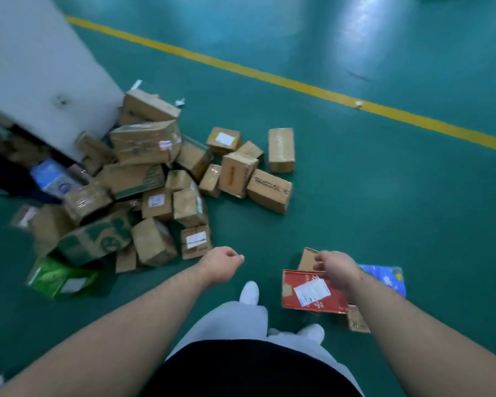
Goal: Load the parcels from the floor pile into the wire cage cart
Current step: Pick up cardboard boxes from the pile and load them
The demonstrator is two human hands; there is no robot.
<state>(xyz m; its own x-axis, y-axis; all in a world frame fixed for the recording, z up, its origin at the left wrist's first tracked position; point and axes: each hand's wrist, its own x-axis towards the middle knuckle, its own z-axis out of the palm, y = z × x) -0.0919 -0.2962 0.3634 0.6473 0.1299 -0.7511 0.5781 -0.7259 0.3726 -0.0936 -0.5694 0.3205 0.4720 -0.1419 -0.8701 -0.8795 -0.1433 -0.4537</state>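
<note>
While the left hand [222,263] hangs loose and empty, the right hand [337,266] sits over the red parcel [309,293], probably to lift it; grip cannot be told.

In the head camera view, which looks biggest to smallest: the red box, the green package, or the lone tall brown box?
Largest: red box and green package, alike, unranked.
Smallest: tall brown box, but it lies farther away, so unsure.
</note>
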